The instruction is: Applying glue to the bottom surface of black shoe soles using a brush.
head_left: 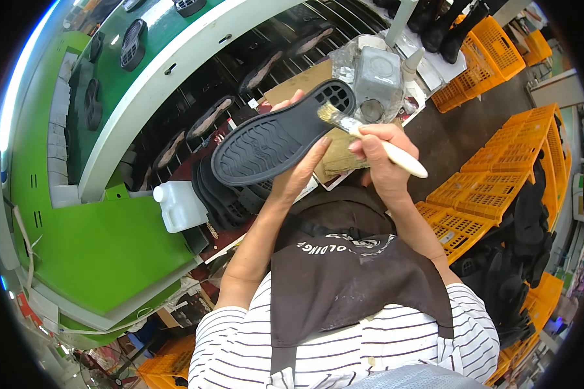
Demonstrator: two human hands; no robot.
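A black shoe sole (266, 146) with a ribbed inner face and a grid of hollows at its heel is held up in front of me. My left hand (298, 172) is closed round its near edge, and some fingertips show past its far edge. My right hand (386, 155) grips a paintbrush (402, 159) by its pale handle. The brush's yellowish bristles rest at the heel end of the sole, near the grid. Beyond the heel stands a clear square plastic container (377, 76). More black soles (217, 194) are stacked below the held one.
A white plastic jug (178, 206) stands left of the stacked soles. Beyond it, a green conveyor (110, 71) carries several soles behind a pale frame. Orange crates (483, 181) stand at my right, with black boots (461, 32) farther back. A green machine panel (104, 259) fills the left.
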